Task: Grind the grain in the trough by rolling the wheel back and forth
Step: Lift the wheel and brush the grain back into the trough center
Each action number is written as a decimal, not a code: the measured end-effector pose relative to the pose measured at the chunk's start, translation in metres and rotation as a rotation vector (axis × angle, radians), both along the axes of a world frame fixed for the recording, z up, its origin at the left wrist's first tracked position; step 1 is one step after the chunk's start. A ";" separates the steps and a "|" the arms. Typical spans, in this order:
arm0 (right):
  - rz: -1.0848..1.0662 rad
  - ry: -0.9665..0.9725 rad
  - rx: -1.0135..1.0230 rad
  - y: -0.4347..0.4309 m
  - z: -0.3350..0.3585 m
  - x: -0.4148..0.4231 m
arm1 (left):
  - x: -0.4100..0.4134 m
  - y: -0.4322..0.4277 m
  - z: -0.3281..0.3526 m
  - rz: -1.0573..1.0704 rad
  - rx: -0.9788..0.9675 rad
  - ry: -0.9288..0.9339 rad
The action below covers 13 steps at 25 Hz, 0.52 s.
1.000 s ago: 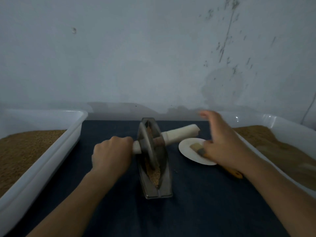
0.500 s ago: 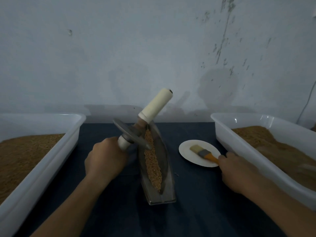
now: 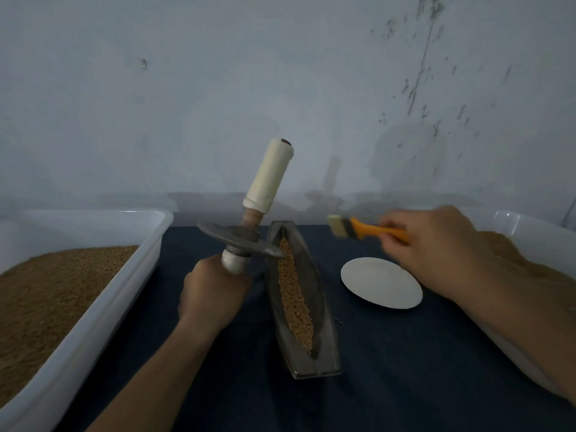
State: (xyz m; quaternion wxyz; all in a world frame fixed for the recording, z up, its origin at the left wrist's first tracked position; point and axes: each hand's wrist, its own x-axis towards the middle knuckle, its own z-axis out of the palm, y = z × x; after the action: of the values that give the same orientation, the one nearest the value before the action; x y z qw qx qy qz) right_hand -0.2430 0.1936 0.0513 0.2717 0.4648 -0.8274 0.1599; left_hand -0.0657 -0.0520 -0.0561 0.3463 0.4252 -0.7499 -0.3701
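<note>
A grain-filled white plastic left tub point(image 3: 124, 282) and right tub point(image 3: 530, 224) line the dark-blue bench's point(image 3: 405, 369) side edges. Mid-bench, the long grey metal trough point(image 3: 324, 322) holds tan grain point(image 3: 294, 300). The left hand point(image 3: 215, 294) has its fingers gripping the handle of the grey metal wheel point(image 3: 240, 240), which is tilted over the trough's far end. The right hand point(image 3: 436, 254) has its fingers holding an orange-handled brush point(image 3: 358, 230) above a round white plate point(image 3: 381, 282).
</note>
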 end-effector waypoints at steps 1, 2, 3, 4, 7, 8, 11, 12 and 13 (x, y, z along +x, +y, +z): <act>0.069 -0.006 -0.030 -0.016 0.009 0.007 | 0.000 -0.001 -0.002 0.006 0.017 0.019; 0.120 -0.003 -0.014 -0.035 0.015 0.014 | 0.000 -0.002 -0.003 0.014 0.031 0.040; 0.157 0.011 0.029 -0.053 0.017 0.021 | 0.000 -0.003 -0.004 0.024 0.040 0.059; 0.183 0.027 0.077 -0.070 0.017 0.026 | 0.000 -0.005 -0.004 0.035 0.046 0.070; 0.168 0.107 0.201 -0.109 0.008 0.031 | 0.000 -0.008 -0.004 0.074 0.073 0.089; 0.133 0.124 0.231 -0.118 0.005 0.032 | 0.000 -0.009 -0.005 0.080 0.084 0.096; 0.077 0.146 0.293 -0.133 -0.006 0.033 | 0.000 -0.008 -0.005 0.069 0.095 0.106; 0.071 0.160 0.315 -0.133 -0.011 0.033 | 0.000 -0.008 -0.006 0.063 0.087 0.103; 0.070 0.179 0.335 -0.132 -0.016 0.034 | -0.001 -0.008 -0.006 0.062 0.079 0.100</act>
State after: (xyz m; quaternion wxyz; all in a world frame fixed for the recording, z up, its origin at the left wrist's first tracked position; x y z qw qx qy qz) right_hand -0.2092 0.0615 0.0350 0.2575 0.5445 -0.7982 -0.0128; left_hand -0.0662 -0.0597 -0.0621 0.3775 0.4427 -0.7029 -0.4091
